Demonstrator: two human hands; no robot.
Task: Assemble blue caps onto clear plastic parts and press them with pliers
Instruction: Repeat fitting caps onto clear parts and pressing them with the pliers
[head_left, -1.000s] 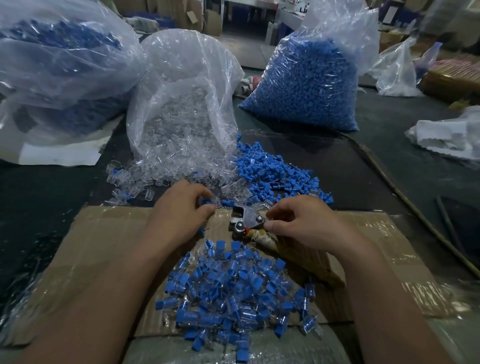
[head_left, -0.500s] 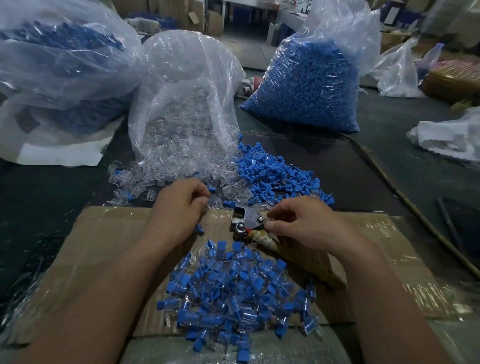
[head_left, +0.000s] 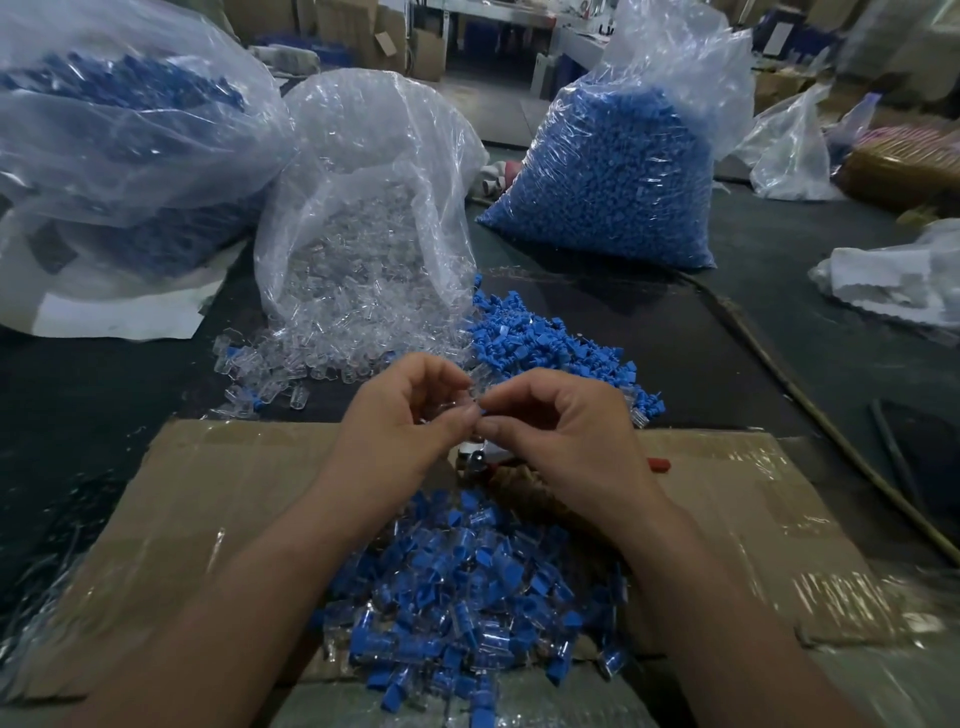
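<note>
Above the far edge of a flattened brown cardboard sheet (head_left: 208, 493) covered in glossy tape, the two hands meet fingertip to fingertip. The left hand (head_left: 400, 421) has its fingers curled, thumb and forefinger pinching a small clear plastic part (head_left: 478, 378) that sticks up just past the fingertips. The right hand (head_left: 566, 431) is curled the same way, its thumb and forefinger pinched together against the left hand's; only a sliver of a small blue cap (head_left: 483, 412) shows between them, so how the cap sits on the clear part cannot be told. Directly beneath the hands, the metal-headed pliers (head_left: 475, 460) lie on the cardboard, untouched, mostly hidden by the right hand, with a red handle tip (head_left: 658, 464) poking out to the right. Nearer the person, a heap of clear pieces fitted with blue caps (head_left: 467, 597) covers the middle of the cardboard. Beyond the hands, on the dark table (head_left: 675, 322), a spill of loose clear parts (head_left: 311, 358) lies beside a spill of loose blue caps (head_left: 540, 343), the two touching. Behind them stand a crumpled transparent bag of clear parts (head_left: 363, 208), a full transparent bag of blue caps (head_left: 613, 171) to the right, and another large plastic bag (head_left: 119, 130) on the left.
</note>
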